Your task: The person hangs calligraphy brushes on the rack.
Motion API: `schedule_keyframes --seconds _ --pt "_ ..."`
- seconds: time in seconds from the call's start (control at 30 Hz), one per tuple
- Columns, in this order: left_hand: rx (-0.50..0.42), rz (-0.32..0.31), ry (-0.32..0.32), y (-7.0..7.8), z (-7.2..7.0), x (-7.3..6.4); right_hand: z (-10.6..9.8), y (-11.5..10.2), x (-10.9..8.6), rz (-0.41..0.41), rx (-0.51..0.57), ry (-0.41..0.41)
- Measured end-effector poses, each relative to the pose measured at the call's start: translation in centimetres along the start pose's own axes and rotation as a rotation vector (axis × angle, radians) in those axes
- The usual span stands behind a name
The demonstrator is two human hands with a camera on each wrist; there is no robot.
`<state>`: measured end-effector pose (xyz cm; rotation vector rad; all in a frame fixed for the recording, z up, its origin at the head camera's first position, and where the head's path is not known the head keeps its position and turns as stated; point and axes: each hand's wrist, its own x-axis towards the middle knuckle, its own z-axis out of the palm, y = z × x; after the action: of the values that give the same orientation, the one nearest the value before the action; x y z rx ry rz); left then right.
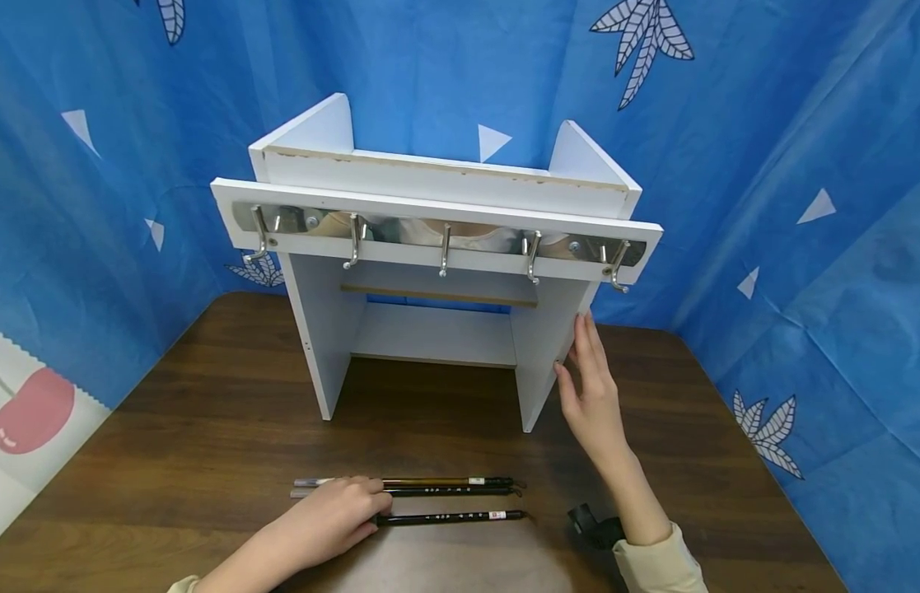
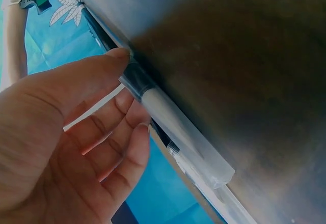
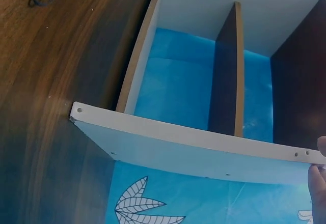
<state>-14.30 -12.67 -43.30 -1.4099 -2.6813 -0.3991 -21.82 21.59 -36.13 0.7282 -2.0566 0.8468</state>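
Observation:
Three calligraphy brushes lie side by side on the wooden table in the head view: a brown-gold brush [image 1: 430,482], a black brush [image 1: 460,492] and a nearer black brush [image 1: 452,519]. My left hand [image 1: 341,515] covers their left ends. In the left wrist view, thumb and fingers of that hand [image 2: 76,127] pinch a dark brush by its clear cap [image 2: 178,132]. A white shelf unit [image 1: 315,329] stands upright behind the brushes. At its right side panel [image 1: 548,354], my right hand [image 1: 596,403] holds the front edge between thumb and fingers.
Across the unit's upper front runs a white board with a metal hook rail [image 1: 445,235]. Inside are cross shelves [image 1: 433,333]. A blue patterned curtain [image 1: 460,66] hangs behind the wooden table [image 1: 170,461]. A black device [image 1: 596,527] is at the right wrist.

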Motion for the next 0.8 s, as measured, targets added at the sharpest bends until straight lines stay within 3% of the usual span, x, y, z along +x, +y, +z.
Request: schedule_keyframes --seconds 0.47,0.8 --pt "-0.043 -0.022 -0.038 0.14 0.02 -0.21 0.28 0.67 -0.4 0.001 -0.058 -0.032" --pt "-0.054 -0.017 -0.016 -0.06 -0.11 -0.47 0.49 0.95 -0.47 0.008 -0.064 -0.031"
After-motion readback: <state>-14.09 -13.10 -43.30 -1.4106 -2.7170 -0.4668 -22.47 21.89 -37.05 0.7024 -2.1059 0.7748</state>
